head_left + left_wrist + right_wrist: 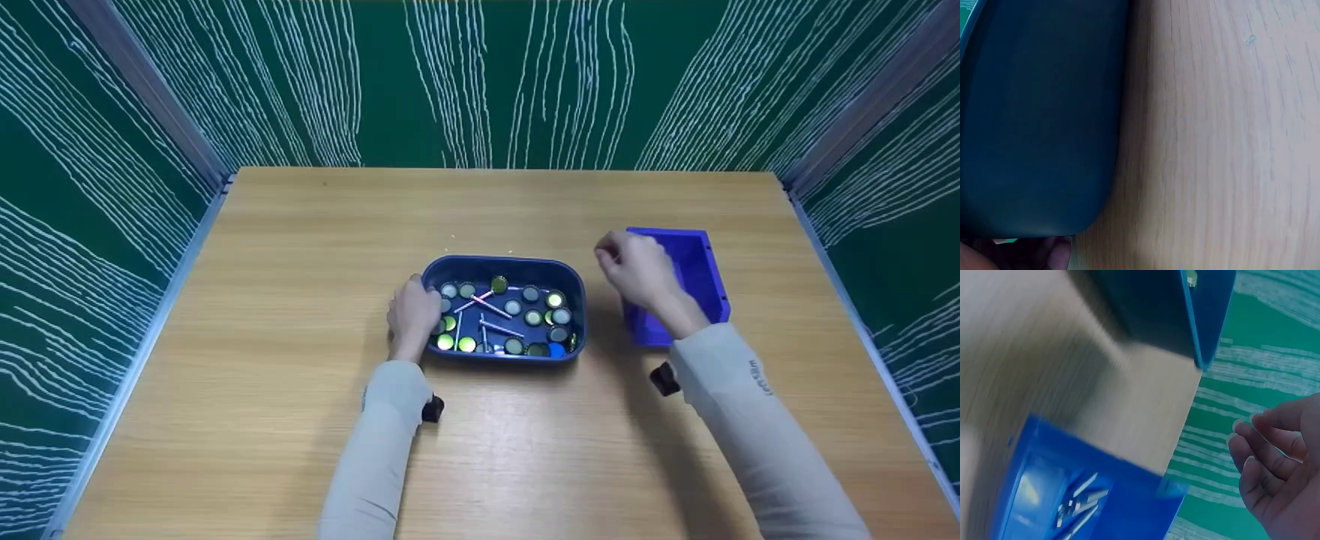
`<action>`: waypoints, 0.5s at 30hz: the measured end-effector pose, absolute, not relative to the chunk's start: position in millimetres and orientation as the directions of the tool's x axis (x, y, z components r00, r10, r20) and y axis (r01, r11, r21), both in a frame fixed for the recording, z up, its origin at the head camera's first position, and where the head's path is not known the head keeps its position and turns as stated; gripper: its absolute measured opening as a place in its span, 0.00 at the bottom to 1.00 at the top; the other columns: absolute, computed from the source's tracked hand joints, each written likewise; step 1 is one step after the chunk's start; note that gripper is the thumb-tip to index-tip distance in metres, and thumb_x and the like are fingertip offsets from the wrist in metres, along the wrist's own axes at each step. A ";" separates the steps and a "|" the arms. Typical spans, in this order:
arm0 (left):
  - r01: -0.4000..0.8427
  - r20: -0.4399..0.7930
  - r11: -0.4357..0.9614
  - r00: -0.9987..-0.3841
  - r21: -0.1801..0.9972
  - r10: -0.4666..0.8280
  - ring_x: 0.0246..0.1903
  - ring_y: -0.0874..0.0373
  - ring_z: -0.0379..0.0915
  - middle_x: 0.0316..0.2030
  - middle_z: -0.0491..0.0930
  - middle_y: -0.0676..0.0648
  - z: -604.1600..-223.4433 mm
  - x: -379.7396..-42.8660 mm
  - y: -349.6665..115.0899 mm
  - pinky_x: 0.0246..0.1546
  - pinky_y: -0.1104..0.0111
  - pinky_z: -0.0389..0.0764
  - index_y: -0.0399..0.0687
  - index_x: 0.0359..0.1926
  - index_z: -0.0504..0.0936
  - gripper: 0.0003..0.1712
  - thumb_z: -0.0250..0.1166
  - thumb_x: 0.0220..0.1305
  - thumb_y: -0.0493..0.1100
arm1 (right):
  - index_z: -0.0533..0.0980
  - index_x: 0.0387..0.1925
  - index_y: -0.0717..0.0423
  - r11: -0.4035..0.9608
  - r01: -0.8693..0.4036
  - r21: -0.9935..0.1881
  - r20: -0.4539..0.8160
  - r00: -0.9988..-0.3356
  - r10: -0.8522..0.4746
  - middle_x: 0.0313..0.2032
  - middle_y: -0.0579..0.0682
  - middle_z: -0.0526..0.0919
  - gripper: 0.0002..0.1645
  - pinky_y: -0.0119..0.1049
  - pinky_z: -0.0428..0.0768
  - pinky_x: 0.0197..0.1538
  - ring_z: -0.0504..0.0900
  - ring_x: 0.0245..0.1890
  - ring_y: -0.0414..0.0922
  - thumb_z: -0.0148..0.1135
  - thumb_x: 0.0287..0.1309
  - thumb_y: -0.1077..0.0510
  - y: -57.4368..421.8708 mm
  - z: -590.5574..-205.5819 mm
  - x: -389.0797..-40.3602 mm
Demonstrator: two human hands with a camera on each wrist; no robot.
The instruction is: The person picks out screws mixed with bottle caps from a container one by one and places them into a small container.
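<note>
My left hand (pixel 415 311) grips the left end of a dark blue tub (pixel 510 358), its fingers at the rim. In the left wrist view, fingertips (pixel 1060 253) show right at the end of the tub's wall. Inside the tub lie several bottle caps (pixel 533 318), silver and gold, with a blue one (pixel 556 349) near the front, and several thin screws (pixel 501 328). My right hand (pixel 645 274) hovers over the left side of a purple-blue bin (pixel 701 274). The right wrist view shows its fingers loosely bent with nothing between them. Several screws (pixel 1081 506) lie in the bin.
Both containers stand on a wooden table (pixel 315 247), the bin to the tub's right. Small pale crumbs lie behind the tub. Green walls (pixel 495 82) with white wavy lines surround the table at the back and sides.
</note>
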State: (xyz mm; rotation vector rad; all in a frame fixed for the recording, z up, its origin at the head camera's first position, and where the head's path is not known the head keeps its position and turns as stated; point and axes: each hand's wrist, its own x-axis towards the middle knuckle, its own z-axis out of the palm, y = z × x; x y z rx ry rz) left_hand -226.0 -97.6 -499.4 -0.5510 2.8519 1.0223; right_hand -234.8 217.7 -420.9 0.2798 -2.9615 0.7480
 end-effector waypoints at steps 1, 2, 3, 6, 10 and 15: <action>-0.350 -0.173 0.716 -0.935 0.604 -0.311 0.52 0.38 0.79 0.53 0.82 0.38 -499.3 -225.9 -97.4 0.50 0.47 0.77 0.43 0.58 0.76 0.23 0.51 0.67 0.47 | 0.80 0.44 0.62 0.861 -0.207 -0.464 0.121 -0.978 -0.170 0.40 0.60 0.86 0.13 0.53 0.80 0.41 0.84 0.38 0.55 0.55 0.66 0.58 213.3 -422.0 -233.8; -0.349 -0.172 0.715 -0.935 0.605 -0.311 0.52 0.38 0.79 0.53 0.82 0.39 -499.2 -225.8 -97.3 0.50 0.47 0.77 0.43 0.58 0.77 0.22 0.51 0.67 0.47 | 0.80 0.44 0.62 0.857 -0.223 -0.464 0.127 -0.975 -0.185 0.40 0.60 0.87 0.13 0.53 0.80 0.41 0.85 0.38 0.55 0.55 0.65 0.58 208.7 -423.3 -232.6; -0.349 -0.171 0.716 -0.935 0.605 -0.311 0.52 0.38 0.79 0.52 0.82 0.39 -499.2 -225.8 -97.3 0.50 0.47 0.78 0.43 0.57 0.77 0.22 0.51 0.67 0.47 | 0.80 0.43 0.62 0.854 -0.238 -0.462 0.132 -0.971 -0.200 0.40 0.60 0.87 0.13 0.53 0.81 0.42 0.85 0.39 0.55 0.55 0.65 0.59 203.9 -424.6 -231.5; -0.350 -0.172 0.715 -0.934 0.605 -0.312 0.51 0.39 0.80 0.52 0.83 0.39 -499.0 -225.9 -97.2 0.50 0.48 0.78 0.43 0.56 0.77 0.21 0.51 0.67 0.47 | 0.81 0.42 0.62 0.847 -0.268 -0.459 0.130 -0.963 -0.235 0.38 0.59 0.88 0.12 0.51 0.82 0.41 0.86 0.38 0.55 0.57 0.64 0.59 188.9 -429.3 -228.2; -0.352 -0.178 0.717 -0.934 0.602 -0.309 0.53 0.39 0.79 0.53 0.82 0.39 -499.1 -226.2 -97.3 0.51 0.48 0.77 0.44 0.58 0.76 0.22 0.51 0.68 0.48 | 0.80 0.43 0.60 0.849 -0.283 -0.446 0.100 -0.959 -0.267 0.38 0.59 0.87 0.11 0.51 0.82 0.42 0.86 0.37 0.56 0.58 0.63 0.59 169.3 -438.7 -224.8; -0.350 -0.182 0.716 -0.935 0.604 -0.304 0.53 0.39 0.78 0.54 0.81 0.39 -499.3 -226.2 -97.3 0.52 0.48 0.77 0.44 0.59 0.75 0.23 0.51 0.68 0.48 | 0.80 0.43 0.61 0.835 -0.317 -0.450 0.072 -0.945 -0.320 0.40 0.59 0.86 0.10 0.51 0.81 0.48 0.85 0.42 0.56 0.58 0.61 0.62 144.7 -454.1 -220.7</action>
